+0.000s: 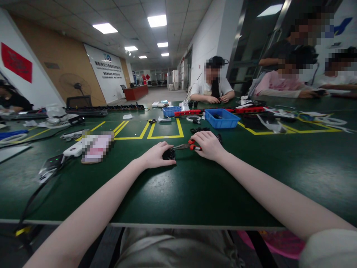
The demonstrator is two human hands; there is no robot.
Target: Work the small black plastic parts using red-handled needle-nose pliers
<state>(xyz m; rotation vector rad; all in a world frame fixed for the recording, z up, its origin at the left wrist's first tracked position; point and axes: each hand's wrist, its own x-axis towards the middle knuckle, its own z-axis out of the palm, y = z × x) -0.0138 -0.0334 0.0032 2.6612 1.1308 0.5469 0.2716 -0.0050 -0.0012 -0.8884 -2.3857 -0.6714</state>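
My left hand point(156, 155) rests on the green table point(195, 186) and grips a small black part point(169, 154) against the surface. My right hand point(208, 145) holds red-handled pliers point(187, 145), whose metal jaws point left and reach the black part. A few more small black parts point(199, 130) lie just beyond my right hand.
A blue bin point(222, 118) and a smaller blue bin point(171, 111) stand farther back, with red strips point(248, 109) between them. A phone-sized item point(96, 147) and cables lie at left. Other people sit across the table and at right. Yellow tape marks boxes on the table.
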